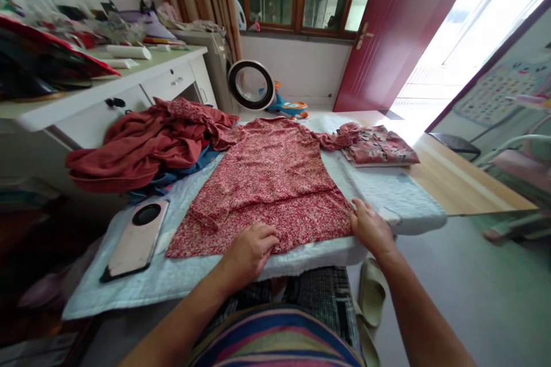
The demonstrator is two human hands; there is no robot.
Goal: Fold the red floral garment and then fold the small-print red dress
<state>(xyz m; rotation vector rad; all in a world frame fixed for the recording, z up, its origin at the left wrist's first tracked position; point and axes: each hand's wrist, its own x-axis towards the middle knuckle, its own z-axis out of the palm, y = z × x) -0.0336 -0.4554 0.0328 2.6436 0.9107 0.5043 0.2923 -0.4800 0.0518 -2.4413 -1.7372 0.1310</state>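
A red floral dress (275, 183) lies spread out, hem toward me and neckline away, with its sleeves out to the sides. My left hand (252, 246) is closed at the middle of the hem, its fingers bent over the fabric edge. At the hem's right corner, my right hand (371, 227) pinches the cloth. Slight creases cross the lower half of the dress. Under it, a pale blue quilted cover (181, 281) is draped over the table.
Rumpled rust-red clothes (142, 143) are heaped at the left. A phone (136, 238) lies face down near the front left. Folded floral clothing (381, 146) rests at the right. Beyond stand a washing machine with its round door (252, 63) open and a red door (400, 17).
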